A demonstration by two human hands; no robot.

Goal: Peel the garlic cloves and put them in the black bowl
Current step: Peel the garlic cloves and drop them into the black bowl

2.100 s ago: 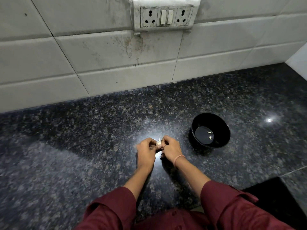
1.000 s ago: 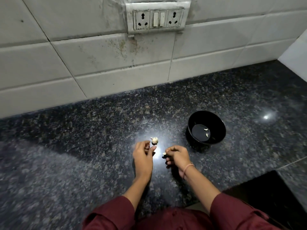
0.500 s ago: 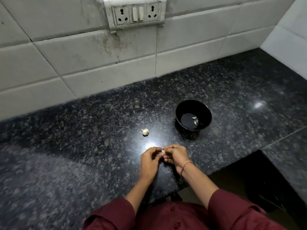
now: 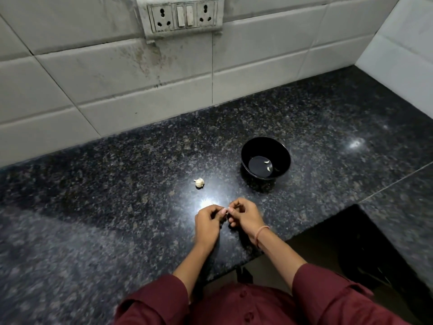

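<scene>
My left hand (image 4: pixel 208 221) and my right hand (image 4: pixel 243 216) meet fingertip to fingertip low over the dark granite counter (image 4: pixel 117 207). Between them they pinch a small garlic clove (image 4: pixel 225 211), mostly hidden by the fingers. A partial garlic bulb (image 4: pixel 199 183) lies on the counter just beyond my left hand. The black bowl (image 4: pixel 266 146) stands beyond my right hand, with two peeled cloves (image 4: pixel 267 165) on its bottom.
A white tiled wall (image 4: pixel 140 73) with a socket-and-switch plate (image 4: pixel 182 15) runs along the back, and a side wall closes the far right. The counter's front edge steps back at the lower right, where a dark gap (image 4: pixel 363 254) opens.
My left hand set the garlic bulb down on the counter. Both hands drew back toward me and came together on the single clove. The camera view shifted left and back.
</scene>
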